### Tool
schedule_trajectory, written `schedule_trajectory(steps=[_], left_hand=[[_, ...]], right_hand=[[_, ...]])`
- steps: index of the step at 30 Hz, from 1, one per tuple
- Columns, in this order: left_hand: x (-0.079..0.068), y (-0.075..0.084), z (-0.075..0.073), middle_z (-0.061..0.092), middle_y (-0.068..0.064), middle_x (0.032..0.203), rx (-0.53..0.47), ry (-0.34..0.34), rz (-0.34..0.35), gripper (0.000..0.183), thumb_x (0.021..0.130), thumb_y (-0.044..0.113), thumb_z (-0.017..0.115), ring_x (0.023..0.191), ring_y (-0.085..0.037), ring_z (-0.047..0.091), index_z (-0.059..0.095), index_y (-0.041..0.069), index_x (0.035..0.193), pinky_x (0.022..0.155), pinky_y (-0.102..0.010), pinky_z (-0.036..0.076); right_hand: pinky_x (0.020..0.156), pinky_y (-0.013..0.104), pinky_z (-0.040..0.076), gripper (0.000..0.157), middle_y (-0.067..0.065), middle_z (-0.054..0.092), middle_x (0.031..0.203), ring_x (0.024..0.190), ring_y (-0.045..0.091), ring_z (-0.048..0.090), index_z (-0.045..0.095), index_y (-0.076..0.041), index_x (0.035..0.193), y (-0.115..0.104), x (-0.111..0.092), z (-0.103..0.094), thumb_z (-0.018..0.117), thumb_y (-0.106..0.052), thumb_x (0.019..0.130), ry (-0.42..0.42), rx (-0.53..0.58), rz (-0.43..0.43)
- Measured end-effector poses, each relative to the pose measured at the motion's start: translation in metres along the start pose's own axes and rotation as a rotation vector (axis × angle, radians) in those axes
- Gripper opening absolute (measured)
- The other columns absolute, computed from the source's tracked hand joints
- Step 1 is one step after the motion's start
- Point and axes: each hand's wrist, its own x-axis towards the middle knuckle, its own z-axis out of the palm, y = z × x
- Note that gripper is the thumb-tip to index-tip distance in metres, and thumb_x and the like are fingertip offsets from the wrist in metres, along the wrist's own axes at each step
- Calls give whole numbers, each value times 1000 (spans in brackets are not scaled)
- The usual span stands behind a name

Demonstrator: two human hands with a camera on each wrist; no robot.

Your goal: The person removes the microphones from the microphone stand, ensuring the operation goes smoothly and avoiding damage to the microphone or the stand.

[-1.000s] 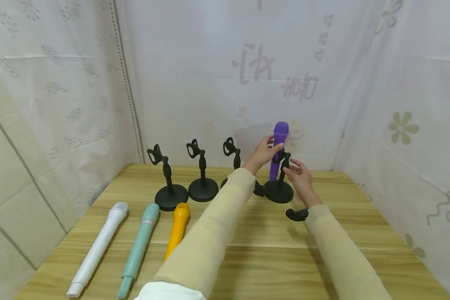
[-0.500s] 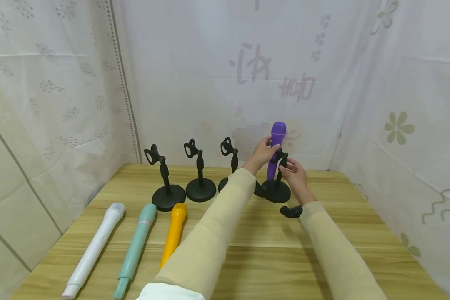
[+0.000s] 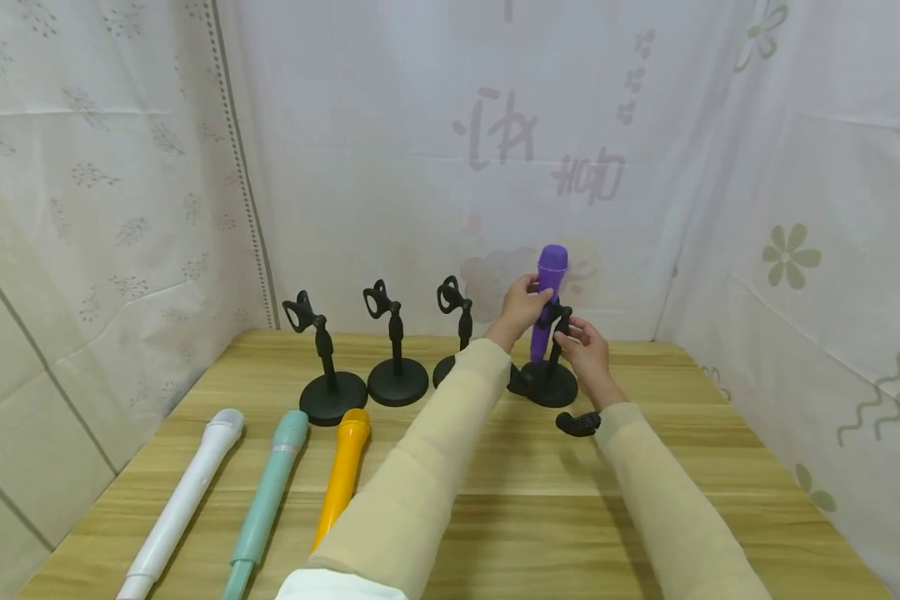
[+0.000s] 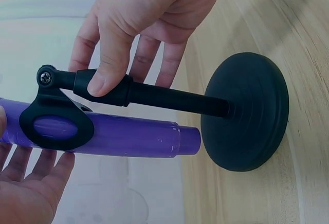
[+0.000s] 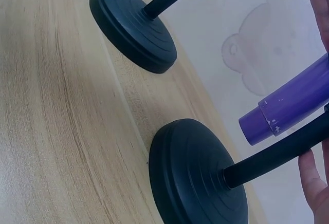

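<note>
A purple microphone (image 3: pixel 552 265) stands nearly upright in the clip (image 4: pixel 57 125) of the rightmost black microphone stand (image 3: pixel 549 385). My left hand (image 3: pixel 523 307) holds its upper body with thumb and fingers, just above the clip. In the left wrist view, the lower end of the microphone hangs beside the stand's pole, apart from the round base. My right hand (image 3: pixel 587 350) grips the stand's collar (image 4: pixel 103 87), thumb on the near side and fingers behind. Only parts of both hands show in the right wrist view.
Several black stands line the table's back, including one at far left (image 3: pixel 333 398), a second (image 3: pixel 397 382) and one partly behind my left sleeve. White (image 3: pixel 183 500), mint green (image 3: pixel 270 492) and orange (image 3: pixel 341 475) microphones lie at front left. A curtain hangs behind.
The whole head view has shifted slightly, so everything appears a little further left. Both hands keep their hold, and the purple microphone stays in the clip with little visible movement.
</note>
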Motion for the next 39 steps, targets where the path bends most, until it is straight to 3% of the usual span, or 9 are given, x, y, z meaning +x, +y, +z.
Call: schedule_trajectory(steps=[8, 23, 34, 39], left_hand=[[-3, -2, -3, 60, -13, 127, -7, 2, 2, 42, 98, 20, 61, 114, -25, 58, 52, 4, 135, 92, -36, 50], [-17, -6, -19, 62, -11, 124, -16, -12, 40, 43, 96, 25, 65, 111, -24, 61, 55, 6, 133, 91, -36, 51], [-36, -3, -42, 64, -13, 122, -179, -73, 48, 48, 92, 23, 69, 102, -20, 65, 56, 4, 134, 84, -32, 54], [-44, 0, -52, 66, -9, 118, -183, -83, 54, 49, 90, 25, 72, 98, -17, 66, 58, 7, 133, 82, -32, 55]], right_hand=[[95, 40, 48, 45, 16, 55, 124, 103, 18, 60, 49, -3, 136, 2, -2, 0, 64, -7, 94, -10, 37, -7], [91, 37, 51, 48, 14, 55, 124, 100, 16, 61, 47, -5, 140, -2, -14, -1, 64, -14, 95, -83, -57, -7], [81, 27, 54, 50, 10, 56, 117, 92, 10, 63, 46, -2, 139, -11, -30, 1, 65, -11, 94, -153, -47, -29], [82, 28, 55, 48, 4, 58, 110, 91, 10, 63, 47, -1, 136, -15, -38, 3, 66, -9, 93, -186, -4, -24]])
